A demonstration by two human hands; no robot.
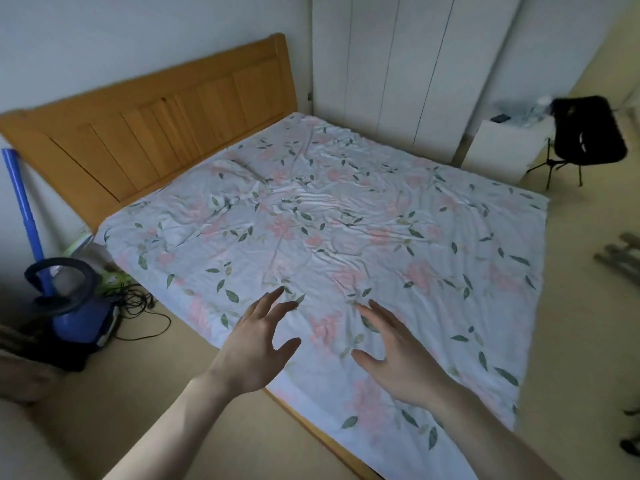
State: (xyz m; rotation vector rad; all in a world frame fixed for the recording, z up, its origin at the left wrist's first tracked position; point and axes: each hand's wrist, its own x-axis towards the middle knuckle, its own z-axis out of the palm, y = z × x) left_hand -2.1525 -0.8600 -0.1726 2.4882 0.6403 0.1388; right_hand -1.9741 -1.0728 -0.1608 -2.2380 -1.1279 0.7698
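The left hand and the right hand stretch forward side by side, palms down, over the near corner of the floral sheet. Their fingers are spread and the thumbs turn toward each other. Each grip is wide and holds nothing (whether the fingertips brush the cloth cannot be told).

The sheet lies beneath and ahead of both hands, creased. It covers the bed up to the wooden headboard, far ahead of the left grip.

Left of the left grip, on the floor, stands a blue vacuum cleaner, with black cables tangled between it and the bed. Well ahead of the right grip rise the white wardrobe doors. Farther right of them stand a white cabinet and a black chair.
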